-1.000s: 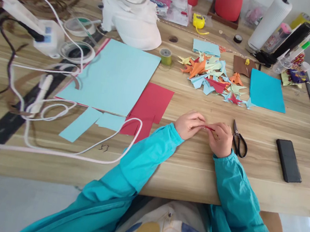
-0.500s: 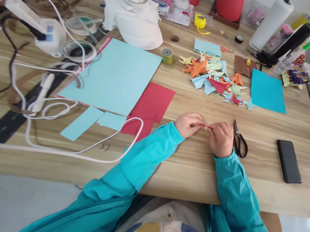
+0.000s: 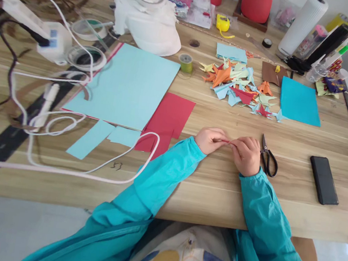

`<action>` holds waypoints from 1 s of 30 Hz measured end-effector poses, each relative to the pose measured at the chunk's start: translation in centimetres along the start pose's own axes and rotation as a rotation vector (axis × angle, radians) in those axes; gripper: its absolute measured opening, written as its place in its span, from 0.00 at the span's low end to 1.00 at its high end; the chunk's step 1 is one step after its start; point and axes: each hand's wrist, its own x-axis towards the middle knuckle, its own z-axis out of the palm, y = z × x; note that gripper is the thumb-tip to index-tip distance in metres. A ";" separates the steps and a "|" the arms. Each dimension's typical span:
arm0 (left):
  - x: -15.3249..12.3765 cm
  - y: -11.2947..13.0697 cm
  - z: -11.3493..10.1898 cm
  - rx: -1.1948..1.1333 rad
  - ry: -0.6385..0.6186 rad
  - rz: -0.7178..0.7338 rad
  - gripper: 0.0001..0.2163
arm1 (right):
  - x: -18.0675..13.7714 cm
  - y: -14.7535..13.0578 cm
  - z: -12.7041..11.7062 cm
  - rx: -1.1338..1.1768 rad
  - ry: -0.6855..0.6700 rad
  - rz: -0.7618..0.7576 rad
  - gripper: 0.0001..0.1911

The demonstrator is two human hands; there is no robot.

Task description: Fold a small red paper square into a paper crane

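Over the middle of the table, my left hand (image 3: 210, 141) pinches one end of a thin folded piece of red paper (image 3: 226, 141). My right hand (image 3: 246, 154) closes its fingertips on the other end, so most of the paper is hidden and its shape is hard to make out. Black-handled scissors (image 3: 269, 156) lie just right of my right hand, blades pointing away from me. To the left are red paper sheets (image 3: 175, 113), partly under a large light-blue sheet (image 3: 129, 84). A pile of folded paper cranes (image 3: 237, 87) in several colours lies beyond my hands.
A black phone (image 3: 324, 181) lies at the right. Bright blue paper (image 3: 301, 101) sits beside the cranes, and a thread spool (image 3: 186, 62) stands left of them. A white cable (image 3: 103, 177) loops across the left side near a power strip (image 3: 52, 41). Light-blue strips (image 3: 90, 138) lie nearer me.
My right hand has shifted slightly left, bringing its fingertips closer to my left hand along the red paper. The whole view has moved a little.
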 end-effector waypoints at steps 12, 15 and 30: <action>0.0 -0.1 -0.4 0.130 0.004 0.144 0.09 | 0.0 0.1 -0.2 -0.066 0.001 -0.015 0.08; 0.0 -0.4 -0.5 0.226 -0.024 0.192 0.10 | 0.1 0.0 -0.2 -0.082 0.004 -0.029 0.08; -0.1 -0.2 -0.4 0.327 0.009 0.172 0.11 | 0.0 0.0 0.0 -0.074 0.015 -0.010 0.07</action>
